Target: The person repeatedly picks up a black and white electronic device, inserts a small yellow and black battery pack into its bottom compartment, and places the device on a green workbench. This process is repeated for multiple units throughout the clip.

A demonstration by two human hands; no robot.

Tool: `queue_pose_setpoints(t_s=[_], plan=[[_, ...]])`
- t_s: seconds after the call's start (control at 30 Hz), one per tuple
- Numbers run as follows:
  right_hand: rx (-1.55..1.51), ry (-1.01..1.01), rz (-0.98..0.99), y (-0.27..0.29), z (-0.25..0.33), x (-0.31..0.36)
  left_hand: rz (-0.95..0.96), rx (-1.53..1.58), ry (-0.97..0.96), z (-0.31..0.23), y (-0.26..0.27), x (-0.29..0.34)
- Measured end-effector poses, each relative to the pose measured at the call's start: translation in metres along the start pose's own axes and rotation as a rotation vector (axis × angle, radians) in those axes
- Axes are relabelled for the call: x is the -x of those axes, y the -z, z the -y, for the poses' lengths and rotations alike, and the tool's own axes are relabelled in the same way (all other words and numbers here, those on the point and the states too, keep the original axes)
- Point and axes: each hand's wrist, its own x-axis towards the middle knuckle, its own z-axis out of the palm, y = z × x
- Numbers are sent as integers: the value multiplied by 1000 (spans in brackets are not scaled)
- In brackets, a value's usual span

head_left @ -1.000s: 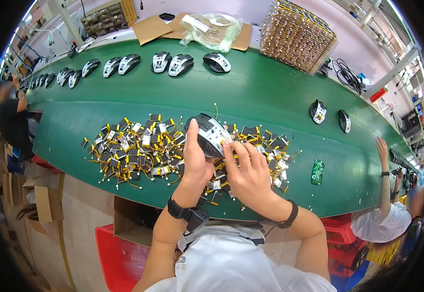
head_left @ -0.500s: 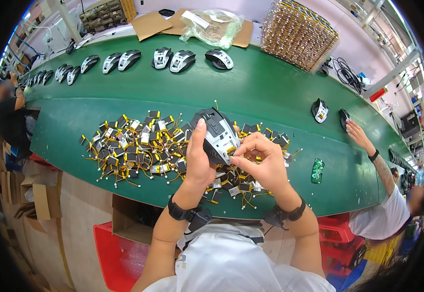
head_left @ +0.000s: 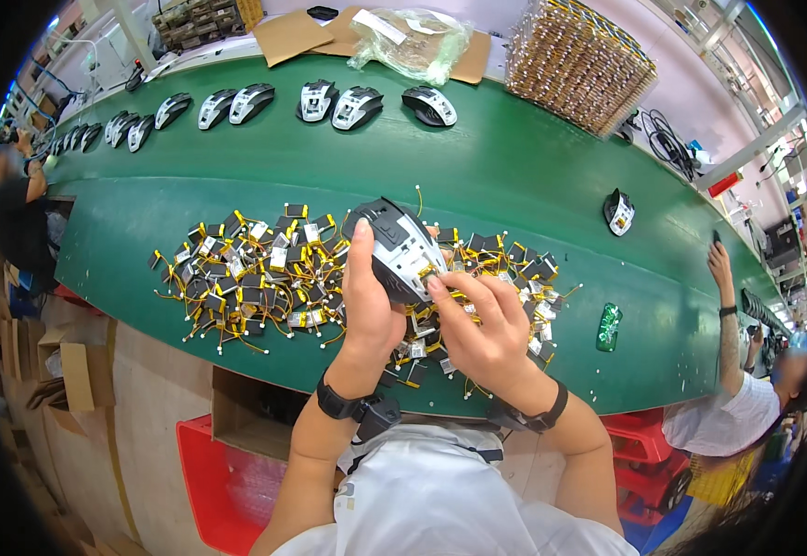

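My left hand [head_left: 371, 301] is wrapped around a black and silver-white computer mouse [head_left: 403, 250], its thumb along the left side. The mouse is tilted above the bench, its near end toward me. My right hand [head_left: 489, 324] is closed at that near end, thumb and fingertips pinched together against a small yellow part [head_left: 428, 273] in the shell. Whatever lies between those fingertips is too small to make out. Below both hands spreads a pile of small battery packs [head_left: 255, 278] with yellow tape, thin wires and white connectors.
More mice [head_left: 358, 108] stand in a row on the green bench [head_left: 514, 176]; another mouse [head_left: 619, 213] sits at the right. A shiny green packet [head_left: 609, 327] lies right of the pile. One co-worker [head_left: 728, 371] reaches in at the right; another [head_left: 21, 208] stands far left.
My right fingertips have shifted slightly left and up on the mouse's near end. The co-worker at the right has moved an arm away, and the dark mouse under that hand is gone from its spot.
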Motion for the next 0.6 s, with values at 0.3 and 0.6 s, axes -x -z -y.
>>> queue_pose_setpoints(t_s=[0.3, 0.6], plan=[[11, -63, 148, -5, 10, 5, -37, 61, 3, 3, 3, -2], [-29, -67, 51, 7, 0, 10, 59, 34, 82, 5, -3, 3]])
